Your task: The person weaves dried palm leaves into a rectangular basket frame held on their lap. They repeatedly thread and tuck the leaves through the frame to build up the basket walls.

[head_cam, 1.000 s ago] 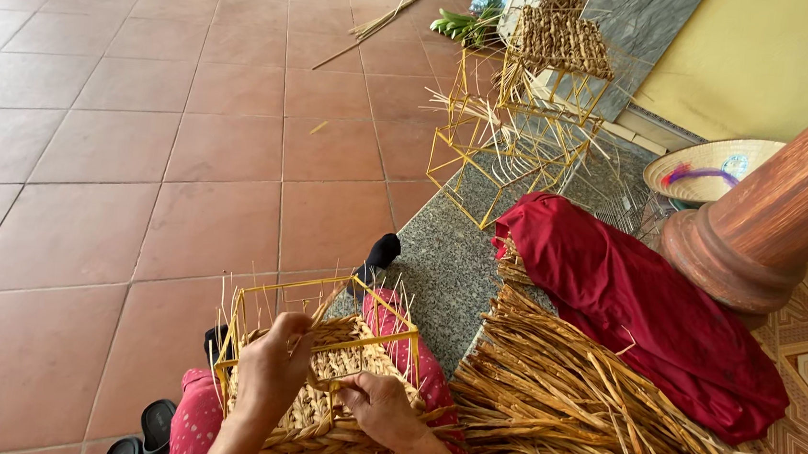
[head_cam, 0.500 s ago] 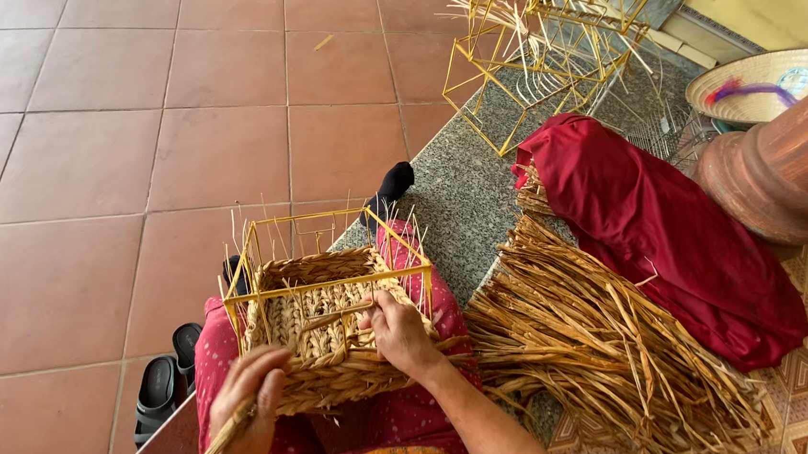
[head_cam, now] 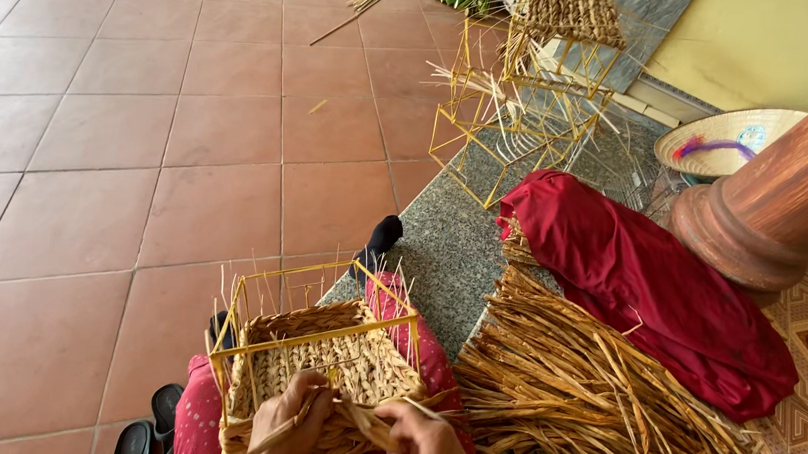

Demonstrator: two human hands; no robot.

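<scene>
Down in the lap, the left hand (head_cam: pixel 288 424) closes its fingers around a dried straw strand (head_cam: pixel 351 415) at the half-woven basket (head_cam: pixel 316 374). Just beside it, the right hand (head_cam: pixel 425 445) pinches the same strand against the yellow wire frame (head_cam: pixel 314 337).

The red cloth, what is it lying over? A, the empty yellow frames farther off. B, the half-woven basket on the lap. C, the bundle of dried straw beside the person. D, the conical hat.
C: the red cloth drapes over the far end of the dried straw bundle, while the conical hat, the half-woven basket and the yellow frames lie apart from it.
</scene>
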